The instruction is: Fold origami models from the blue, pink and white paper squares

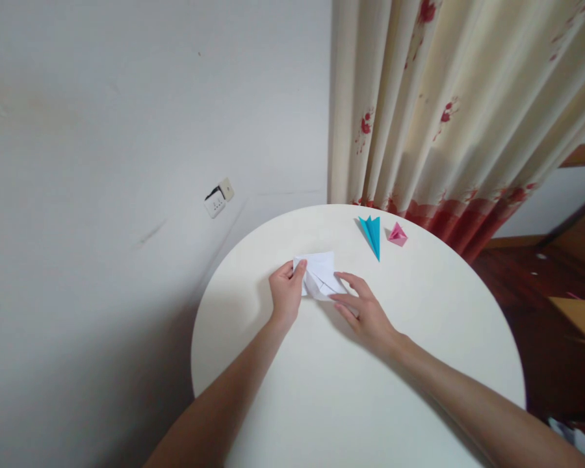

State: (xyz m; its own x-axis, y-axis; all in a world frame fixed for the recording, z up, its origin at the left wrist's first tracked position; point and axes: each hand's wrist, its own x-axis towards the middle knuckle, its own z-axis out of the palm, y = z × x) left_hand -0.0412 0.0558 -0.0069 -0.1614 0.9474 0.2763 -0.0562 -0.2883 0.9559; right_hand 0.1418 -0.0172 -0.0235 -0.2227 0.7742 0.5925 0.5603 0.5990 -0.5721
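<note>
On the round table (pixel 419 364), both hands pinch and press the white folded paper (pixel 322 270).

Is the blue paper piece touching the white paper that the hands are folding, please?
No, the blue paper lies apart from the white paper, nearer the curtain, beside the pink piece.

Matt white paper (pixel 322 274); smooth table (pixel 370 403)

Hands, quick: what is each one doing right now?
Left hand: closed, pinching the left edge of the white folded paper.
Right hand: open, fingers flat, pressing the paper's lower right edge onto the round table.
</note>
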